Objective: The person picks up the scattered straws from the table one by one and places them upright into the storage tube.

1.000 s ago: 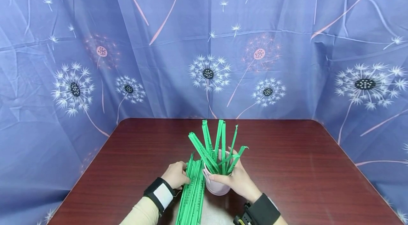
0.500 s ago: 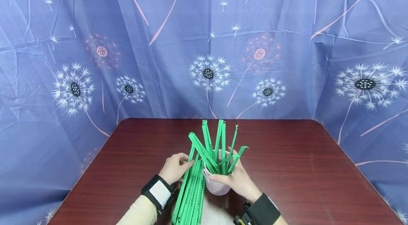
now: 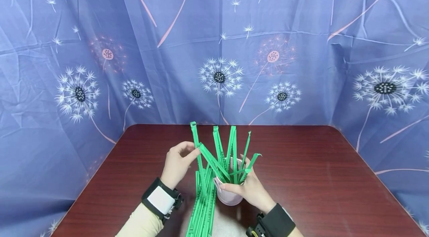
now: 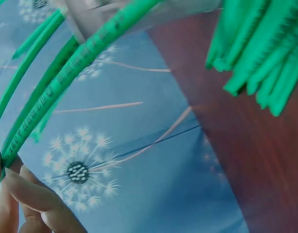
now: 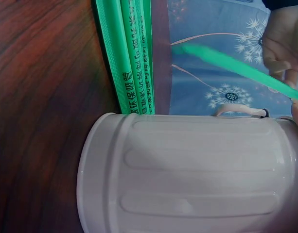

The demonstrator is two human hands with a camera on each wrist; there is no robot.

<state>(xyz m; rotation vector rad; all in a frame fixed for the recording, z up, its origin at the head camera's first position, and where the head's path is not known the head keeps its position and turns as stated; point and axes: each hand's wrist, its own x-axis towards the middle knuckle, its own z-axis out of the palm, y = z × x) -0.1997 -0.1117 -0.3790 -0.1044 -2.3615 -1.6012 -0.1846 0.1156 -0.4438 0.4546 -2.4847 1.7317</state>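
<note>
My left hand (image 3: 179,162) pinches a green paper-wrapped straw (image 3: 197,151) near its upper end; in the left wrist view the straw (image 4: 66,75) slants up from the fingertips, printed with dark characters. Its lower end overlaps the pile of wrapped straws (image 3: 202,214) on the table. Beside that pile stands a pale pinkish ribbed pail (image 3: 229,198), with several wrapped straws (image 3: 219,151) leaning out of it in different directions. My right hand (image 3: 253,190) grips the pail's right side, thumb across the front near the rim. In the right wrist view the pail (image 5: 197,170) fills the lower part.
A dark red wooden table (image 3: 318,177) lies under everything. Blue dandelion-print cloth (image 3: 181,80) hangs behind it and at both sides. A small handle (image 5: 241,110) sticks out from the pail's side, facing the pile.
My left hand has drawn one straw from the pile's left side and raised it upward, tilting it near upright beside the pail. The right hand and pail have stayed in place.
</note>
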